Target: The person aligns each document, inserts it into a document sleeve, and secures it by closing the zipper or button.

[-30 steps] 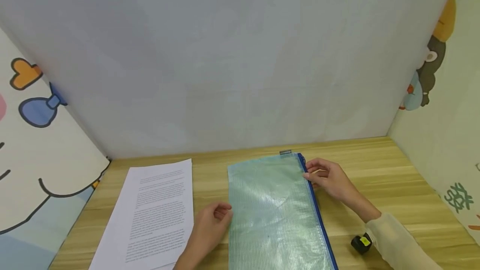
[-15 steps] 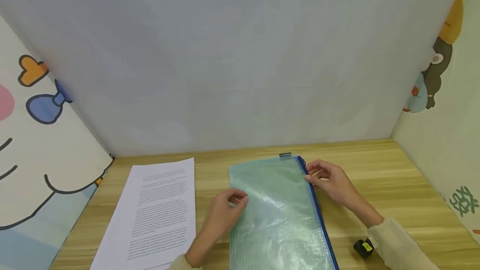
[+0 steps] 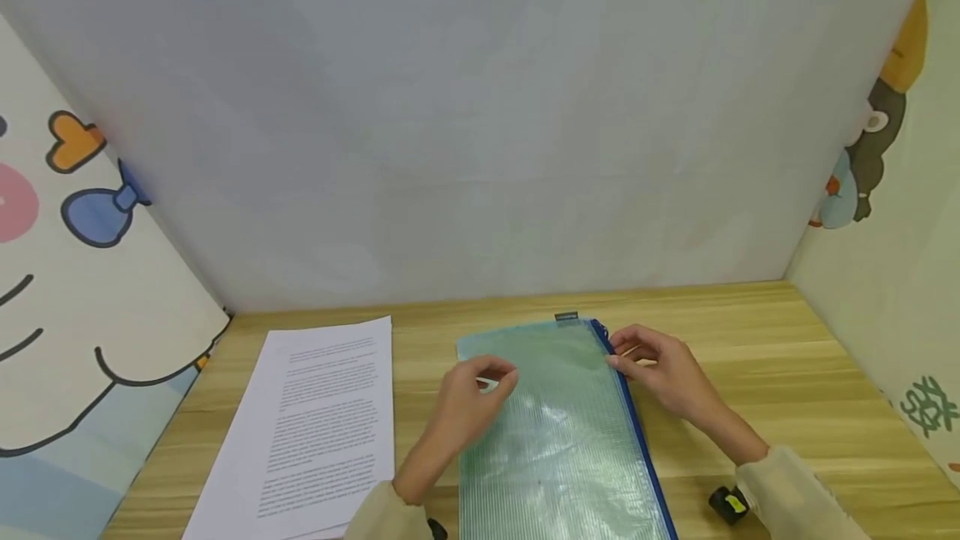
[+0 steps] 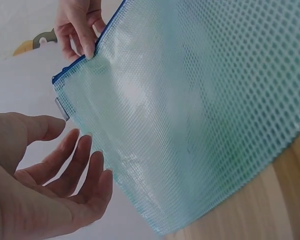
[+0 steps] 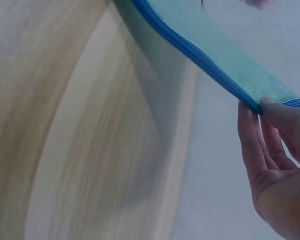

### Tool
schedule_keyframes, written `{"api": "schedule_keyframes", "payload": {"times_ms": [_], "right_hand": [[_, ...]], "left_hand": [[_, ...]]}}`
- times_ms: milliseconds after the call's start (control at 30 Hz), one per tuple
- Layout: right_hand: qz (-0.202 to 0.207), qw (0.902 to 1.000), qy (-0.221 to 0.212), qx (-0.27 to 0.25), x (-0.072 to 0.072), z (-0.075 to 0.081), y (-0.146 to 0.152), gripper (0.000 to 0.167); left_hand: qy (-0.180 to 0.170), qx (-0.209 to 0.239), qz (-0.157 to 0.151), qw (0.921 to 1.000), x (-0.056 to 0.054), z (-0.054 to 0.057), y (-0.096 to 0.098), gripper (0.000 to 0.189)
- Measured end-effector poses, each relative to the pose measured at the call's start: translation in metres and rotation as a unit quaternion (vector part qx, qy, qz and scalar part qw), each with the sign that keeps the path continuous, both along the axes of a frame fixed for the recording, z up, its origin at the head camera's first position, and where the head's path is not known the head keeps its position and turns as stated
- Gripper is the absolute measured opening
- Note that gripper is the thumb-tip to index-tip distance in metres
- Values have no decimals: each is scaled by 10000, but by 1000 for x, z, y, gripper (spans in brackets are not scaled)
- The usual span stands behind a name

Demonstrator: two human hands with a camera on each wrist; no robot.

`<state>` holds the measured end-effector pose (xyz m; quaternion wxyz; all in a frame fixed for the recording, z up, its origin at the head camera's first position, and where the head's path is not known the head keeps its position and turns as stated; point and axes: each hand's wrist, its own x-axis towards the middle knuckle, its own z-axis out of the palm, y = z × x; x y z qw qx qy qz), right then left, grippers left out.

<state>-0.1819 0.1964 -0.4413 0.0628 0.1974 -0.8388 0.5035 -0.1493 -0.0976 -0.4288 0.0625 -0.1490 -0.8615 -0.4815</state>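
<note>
A translucent green mesh zipper pouch point(image 3: 555, 440) lies on the table, its blue zipper point(image 3: 636, 423) along the right side and a small dark tag at the top edge. My right hand point(image 3: 667, 373) pinches the zippered edge near the top corner; in the right wrist view thumb and fingers point(image 5: 250, 135) close on the blue edge, which is raised off the wood. Over the pouch's left part hovers my left hand point(image 3: 472, 402), fingers loosely bent. The left wrist view shows nothing between its thumb and fingers point(image 4: 80, 160), beside the pouch's top edge.
Left of the pouch lies a stack of printed paper sheets point(image 3: 322, 432) on the wooden table point(image 3: 720, 332). A pale wall point(image 3: 480, 123) stands behind the table, and panels with cartoon drawings flank both sides. Black wrist cameras sit at the sleeves.
My left hand has moved from the pouch's left edge rightward and up, over the pouch. The right hand keeps its pinch on the zippered edge.
</note>
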Motion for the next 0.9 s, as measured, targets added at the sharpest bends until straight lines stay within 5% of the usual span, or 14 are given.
{"api": "schedule_keyframes", "payload": {"times_ms": [533,900], "right_hand": [[-11,9984,550,92,3,0,-6,17],[152,9978,641,1,1,2,-11,17]], "left_hand": [[397,489,-67,9980,-26,13,25,19],[793,595,-406,9942,-39,22,42,25]]}}
